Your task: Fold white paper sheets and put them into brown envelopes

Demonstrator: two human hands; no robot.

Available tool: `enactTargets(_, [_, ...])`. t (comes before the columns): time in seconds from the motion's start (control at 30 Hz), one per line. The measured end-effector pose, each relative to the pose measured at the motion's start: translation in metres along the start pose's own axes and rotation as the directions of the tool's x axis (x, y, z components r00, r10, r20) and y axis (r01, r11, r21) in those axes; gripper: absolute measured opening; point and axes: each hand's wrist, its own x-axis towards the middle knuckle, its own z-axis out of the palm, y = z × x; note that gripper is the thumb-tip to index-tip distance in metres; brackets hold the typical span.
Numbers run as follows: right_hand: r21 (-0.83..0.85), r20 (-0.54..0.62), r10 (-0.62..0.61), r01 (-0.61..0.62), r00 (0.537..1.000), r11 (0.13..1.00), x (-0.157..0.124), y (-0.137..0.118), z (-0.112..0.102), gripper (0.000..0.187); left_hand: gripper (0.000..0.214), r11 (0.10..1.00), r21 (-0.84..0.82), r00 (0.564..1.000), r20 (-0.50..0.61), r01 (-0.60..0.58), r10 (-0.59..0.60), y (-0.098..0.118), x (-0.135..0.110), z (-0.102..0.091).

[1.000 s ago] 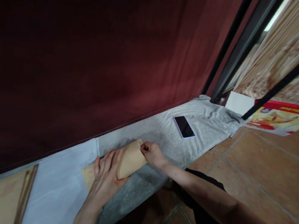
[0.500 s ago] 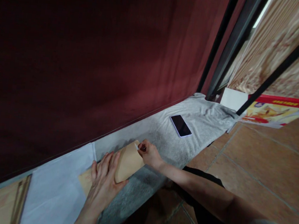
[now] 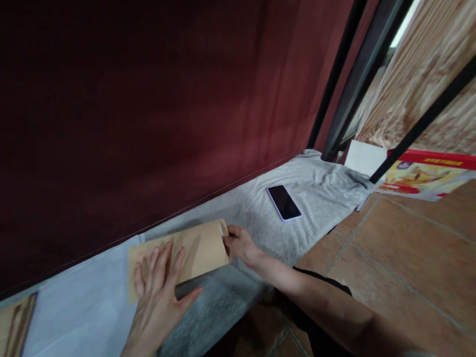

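A tan paper envelope (image 3: pixel 197 247) lies nearly flat on the grey towel (image 3: pixel 267 226) that covers a low ledge. My left hand (image 3: pixel 158 300) rests on the envelope's near part with its fingers stretched out flat. My right hand (image 3: pixel 240 244) pinches the envelope's far right corner, where a small white strip shows between the fingertips. White paper (image 3: pixel 83 304) lies under the envelope's left end.
A dark phone (image 3: pixel 283 202) lies screen up on the towel farther right. A dark red wall runs along the ledge's back. A red and yellow box (image 3: pixel 427 173) and a white box (image 3: pixel 364 157) sit at the far right. Brown floor tiles (image 3: pixel 415 257) lie below the ledge.
The envelope, curled up under my left hand before, has been spread out nearly flat. My left hand has slid back toward me and flattened. My right hand still pinches the corner.
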Motion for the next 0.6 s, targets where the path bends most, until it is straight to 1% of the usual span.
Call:
enactTargets(0.03, [0.037, -0.012, 0.005, -0.004, 1.000, 0.999, 0.001, -0.001, -0.002, 0.004, 0.079, 0.999, -0.024, 0.998, -0.051, 0.045, -0.046, 0.003, 0.002, -0.001])
enactTargets(0.07, [0.072, -0.022, 0.011, -0.009, 1.000, 0.997, 0.002, -0.002, -0.004, 0.008, 0.077, 0.991, -0.068, 0.987, -0.105, 0.113, -0.120, 0.007, 0.004, 0.000])
enactTargets(0.1, [0.102, -0.028, 0.019, -0.016, 0.999, 0.995, 0.002, -0.003, -0.006, 0.011, 0.075, 0.968, -0.141, 0.962, -0.153, 0.206, -0.227, 0.011, 0.006, 0.002])
enactTargets(0.13, [0.123, -0.032, 0.027, -0.022, 0.999, 0.992, 0.002, -0.003, -0.006, 0.014, 0.075, 0.916, -0.249, 0.917, -0.170, 0.314, -0.360, 0.015, 0.007, 0.004])
enactTargets(0.17, [0.145, -0.028, 0.037, -0.032, 0.999, 0.989, 0.000, -0.003, -0.006, 0.018, 0.075, 0.819, -0.389, 0.851, -0.142, 0.421, -0.505, 0.019, 0.008, 0.008])
enactTargets(0.2, [0.172, -0.015, 0.049, -0.045, 0.999, 0.984, -0.001, -0.002, -0.006, 0.021, 0.075, 0.665, -0.540, 0.768, -0.053, 0.516, -0.638, 0.023, 0.008, 0.012])
enactTargets(0.23, [0.207, 0.006, 0.058, -0.058, 0.998, 0.977, -0.004, -0.001, -0.004, 0.024, 0.074, 0.459, -0.671, 0.679, 0.091, 0.582, -0.728, 0.027, 0.009, 0.016])
enactTargets(0.27, [0.246, 0.034, 0.065, -0.071, 0.997, 0.967, -0.006, 0.000, -0.002, 0.027, 0.070, 0.224, -0.755, 0.599, 0.265, 0.616, -0.756, 0.032, 0.010, 0.020])
enactTargets(0.3, [0.283, 0.063, 0.069, -0.084, 0.996, 0.956, -0.009, 0.001, 0.000, 0.030, 0.065, -0.007, -0.782, 0.538, 0.436, 0.624, -0.721, 0.037, 0.011, 0.024])
enactTargets(0.33, [0.315, 0.087, 0.069, -0.094, 0.994, 0.945, -0.012, 0.002, 0.002, 0.032, 0.058, -0.203, -0.762, 0.498, 0.575, 0.615, -0.650, 0.042, 0.012, 0.026])
enactTargets(0.37, [0.338, 0.100, 0.068, -0.098, 0.993, 0.936, -0.015, 0.003, 0.004, 0.034, 0.049, -0.349, -0.719, 0.470, 0.671, 0.601, -0.574, 0.047, 0.014, 0.027])
enactTargets(0.4, [0.349, 0.105, 0.065, -0.098, 0.992, 0.932, -0.018, 0.004, 0.007, 0.036, 0.041, -0.446, -0.676, 0.452, 0.731, 0.587, -0.512, 0.052, 0.016, 0.028])
enactTargets(0.43, [0.354, 0.109, 0.062, -0.097, 0.992, 0.930, -0.022, 0.005, 0.009, 0.037, 0.035, -0.504, -0.648, 0.438, 0.759, 0.570, -0.481, 0.056, 0.017, 0.028])
enactTargets(0.47, [0.355, 0.118, 0.057, -0.096, 0.991, 0.930, -0.025, 0.005, 0.011, 0.038, 0.031, -0.534, -0.636, 0.424, 0.771, 0.557, -0.475, 0.060, 0.019, 0.027])
enactTargets(0.53, [0.341, 0.154, 0.035, -0.087, 0.987, 0.936, -0.031, 0.004, 0.013, 0.037, 0.028, -0.550, -0.633, 0.393, 0.772, 0.545, -0.499, 0.063, 0.020, 0.027])
enactTargets(0.6, [0.299, 0.197, 0.021, -0.080, 0.980, 0.951, -0.035, 0.003, 0.011, 0.032, 0.024, -0.537, -0.630, 0.365, 0.771, 0.561, -0.522, 0.061, 0.019, 0.027])
